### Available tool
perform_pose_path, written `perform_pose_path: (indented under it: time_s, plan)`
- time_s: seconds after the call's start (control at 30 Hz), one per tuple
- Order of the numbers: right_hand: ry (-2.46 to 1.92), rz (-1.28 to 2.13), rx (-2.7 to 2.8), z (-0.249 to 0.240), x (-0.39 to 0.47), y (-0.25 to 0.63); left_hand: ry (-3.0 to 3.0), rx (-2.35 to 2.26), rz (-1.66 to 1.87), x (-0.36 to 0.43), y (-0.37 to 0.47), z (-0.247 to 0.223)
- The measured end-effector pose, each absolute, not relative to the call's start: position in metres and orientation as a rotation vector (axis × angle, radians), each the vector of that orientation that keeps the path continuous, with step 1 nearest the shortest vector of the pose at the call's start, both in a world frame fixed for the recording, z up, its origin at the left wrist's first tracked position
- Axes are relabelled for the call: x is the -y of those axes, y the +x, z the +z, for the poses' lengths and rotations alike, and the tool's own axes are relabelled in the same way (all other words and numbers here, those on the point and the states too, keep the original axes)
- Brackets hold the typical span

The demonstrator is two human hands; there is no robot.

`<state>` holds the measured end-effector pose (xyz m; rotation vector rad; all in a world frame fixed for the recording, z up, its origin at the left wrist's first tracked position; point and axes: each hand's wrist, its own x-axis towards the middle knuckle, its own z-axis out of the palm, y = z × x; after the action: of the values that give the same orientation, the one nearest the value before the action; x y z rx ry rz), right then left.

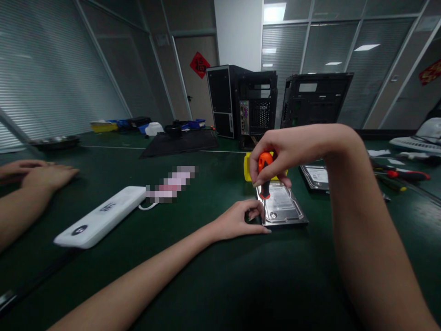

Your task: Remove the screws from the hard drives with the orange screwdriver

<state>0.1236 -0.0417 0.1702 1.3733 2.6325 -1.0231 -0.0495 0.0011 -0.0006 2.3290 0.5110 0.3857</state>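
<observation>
A silver hard drive (283,203) lies flat on the dark green table in front of me. My left hand (239,220) grips its left edge, the thumb at the near corner and the other fingers curled along the side. From above, my right hand (284,149) is closed around the orange and black handle of a screwdriver (265,162). The screwdriver stands upright, its shaft pointing down at the drive's near left corner. Its tip is close to my left fingers, and I cannot tell whether it sits in a screw. A yellow object (247,167) is partly hidden behind my right hand.
A second hard drive (315,177) and red-and-black-handled tools (408,175) lie to the right. Computer cases (220,101) stand at the back. On the left are a white power bank (103,216) with a cable and another person's hands (48,177). A black mat (179,143) lies farther back.
</observation>
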Motion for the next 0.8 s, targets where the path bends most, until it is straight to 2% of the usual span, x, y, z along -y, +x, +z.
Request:
perform_pose_path:
  time_s: [0.8]
  plan:
    - [1.527,-1.065,-2.518,0.1703,0.0416,0.1197,2.407,-0.499,0.358,-0.0018,-0.0472,-0.0019]
